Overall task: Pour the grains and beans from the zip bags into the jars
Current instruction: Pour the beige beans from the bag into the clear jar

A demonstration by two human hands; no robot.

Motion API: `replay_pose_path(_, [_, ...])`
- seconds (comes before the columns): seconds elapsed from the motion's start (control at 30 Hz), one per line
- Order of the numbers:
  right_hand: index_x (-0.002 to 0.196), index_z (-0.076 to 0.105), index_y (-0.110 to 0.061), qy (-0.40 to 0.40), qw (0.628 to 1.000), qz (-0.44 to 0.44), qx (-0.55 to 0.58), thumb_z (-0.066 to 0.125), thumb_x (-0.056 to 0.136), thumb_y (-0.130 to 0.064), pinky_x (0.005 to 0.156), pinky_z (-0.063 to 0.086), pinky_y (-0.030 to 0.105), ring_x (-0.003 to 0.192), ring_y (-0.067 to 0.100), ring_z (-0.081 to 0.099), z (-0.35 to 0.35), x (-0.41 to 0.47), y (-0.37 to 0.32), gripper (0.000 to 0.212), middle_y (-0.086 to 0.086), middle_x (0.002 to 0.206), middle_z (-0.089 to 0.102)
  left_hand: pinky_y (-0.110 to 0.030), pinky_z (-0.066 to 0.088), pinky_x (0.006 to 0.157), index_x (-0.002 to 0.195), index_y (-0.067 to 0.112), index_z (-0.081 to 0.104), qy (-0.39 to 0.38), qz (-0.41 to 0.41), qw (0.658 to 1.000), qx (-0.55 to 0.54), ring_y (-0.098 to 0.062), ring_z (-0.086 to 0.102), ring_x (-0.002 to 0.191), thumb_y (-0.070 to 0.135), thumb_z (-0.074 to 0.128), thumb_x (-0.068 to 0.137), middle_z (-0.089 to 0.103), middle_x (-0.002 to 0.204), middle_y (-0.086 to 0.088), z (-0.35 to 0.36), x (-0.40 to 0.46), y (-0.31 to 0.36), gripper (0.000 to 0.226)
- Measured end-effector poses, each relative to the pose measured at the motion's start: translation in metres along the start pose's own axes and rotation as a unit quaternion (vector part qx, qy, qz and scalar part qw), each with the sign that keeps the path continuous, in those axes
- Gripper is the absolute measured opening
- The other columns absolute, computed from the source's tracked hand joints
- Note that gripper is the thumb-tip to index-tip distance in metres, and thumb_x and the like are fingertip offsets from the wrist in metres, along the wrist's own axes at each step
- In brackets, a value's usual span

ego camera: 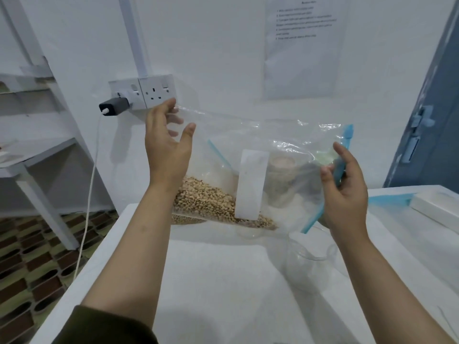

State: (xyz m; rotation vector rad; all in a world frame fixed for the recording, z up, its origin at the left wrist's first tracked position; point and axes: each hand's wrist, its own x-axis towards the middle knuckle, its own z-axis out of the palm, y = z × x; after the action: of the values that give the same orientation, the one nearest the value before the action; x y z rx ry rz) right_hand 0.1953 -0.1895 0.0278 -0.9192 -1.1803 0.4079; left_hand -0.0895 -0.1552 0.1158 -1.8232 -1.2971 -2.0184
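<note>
While the left hand [169, 145] pinches the zip bag [248, 170] corner and the right hand [344, 192] grips its blue zip edge, tip the beans [206, 202] slowly toward the jar [308, 264].

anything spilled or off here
No spill shows. The zip bag hangs sideways between the left hand and right hand, beans pooled low at one end, not over the empty jar.
</note>
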Motion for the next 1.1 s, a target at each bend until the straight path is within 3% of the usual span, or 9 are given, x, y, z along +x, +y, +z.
replay_pose_path(0.17, [0.141, 0.051, -0.033, 0.017, 1.0, 0.001, -0.011, 0.057, 0.102, -0.023, 0.105, 0.049, 0.031, 0.114, 0.005, 0.058, 0.0, -0.002, -0.004, 0.041, -0.01, 0.139, 0.055, -0.025, 0.051, 0.083, 0.134, 0.012, 0.051, -0.001, 0.004, 1.0, -0.001, -0.001, 0.056, 0.1, 0.015, 0.069, 0.09, 0.048, 0.114, 0.017, -0.002, 0.001, 0.005, 0.048])
replay_pose_path(0.3, [0.141, 0.052, -0.032, 0.027, 1.0, 0.0, -0.008, 0.057, 0.102, -0.021, 0.102, 0.049, 0.027, 0.11, 0.011, 0.059, 0.003, -0.001, -0.008, 0.041, 0.001, 0.131, 0.058, -0.023, 0.05, 0.082, 0.134, 0.012, 0.051, 0.005, -0.001, 1.0, 0.0, 0.002, 0.056, 0.1, 0.016, 0.069, 0.09, 0.048, 0.114, 0.016, -0.005, 0.005, 0.006, 0.048])
replay_pose_path(0.37, [0.141, 0.051, -0.033, 0.02, 1.0, 0.001, -0.004, 0.057, 0.102, -0.022, 0.102, 0.047, 0.024, 0.111, 0.009, 0.058, 0.005, -0.003, -0.008, 0.041, -0.002, 0.132, 0.058, -0.022, 0.05, 0.082, 0.134, 0.011, 0.051, 0.007, 0.001, 1.0, 0.002, 0.003, 0.055, 0.099, 0.015, 0.069, 0.09, 0.047, 0.112, 0.018, -0.007, 0.005, 0.006, 0.048])
replay_pose_path(0.43, [0.14, 0.051, -0.034, 0.013, 1.0, 0.004, 0.001, 0.057, 0.102, -0.021, 0.104, 0.046, 0.025, 0.113, 0.007, 0.057, 0.005, -0.005, -0.005, 0.041, -0.008, 0.136, 0.056, -0.022, 0.05, 0.082, 0.134, 0.012, 0.051, 0.006, 0.003, 1.0, 0.003, 0.003, 0.055, 0.099, 0.015, 0.069, 0.09, 0.047, 0.112, 0.019, -0.008, 0.005, 0.006, 0.048])
replay_pose_path(0.57, [0.139, 0.05, -0.038, 0.003, 1.0, 0.013, 0.005, 0.057, 0.102, -0.022, 0.104, 0.047, 0.029, 0.117, 0.015, 0.057, 0.005, -0.009, 0.003, 0.041, -0.001, 0.139, 0.055, -0.023, 0.05, 0.083, 0.134, 0.013, 0.051, 0.001, 0.0, 1.0, 0.004, 0.006, 0.054, 0.098, 0.015, 0.068, 0.09, 0.047, 0.111, 0.019, -0.008, 0.002, 0.006, 0.047])
replay_pose_path(0.8, [0.142, 0.051, -0.03, 0.006, 1.0, 0.019, 0.014, 0.057, 0.102, -0.02, 0.101, 0.047, 0.025, 0.11, 0.007, 0.056, 0.003, -0.009, 0.001, 0.042, 0.007, 0.137, 0.055, -0.027, 0.052, 0.084, 0.133, 0.011, 0.052, 0.005, -0.001, 1.0, 0.003, 0.006, 0.055, 0.098, 0.015, 0.069, 0.09, 0.047, 0.111, 0.018, -0.007, 0.001, 0.007, 0.047])
replay_pose_path(1.1, [0.144, 0.049, -0.03, 0.017, 1.0, 0.007, 0.008, 0.058, 0.101, -0.021, 0.094, 0.046, 0.015, 0.106, 0.0, 0.056, 0.001, -0.01, -0.004, 0.044, -0.011, 0.133, 0.055, -0.028, 0.052, 0.084, 0.133, 0.011, 0.052, -0.001, 0.013, 1.0, -0.002, 0.001, 0.057, 0.099, 0.017, 0.069, 0.09, 0.048, 0.115, 0.011, -0.008, 0.008, 0.01, 0.047])
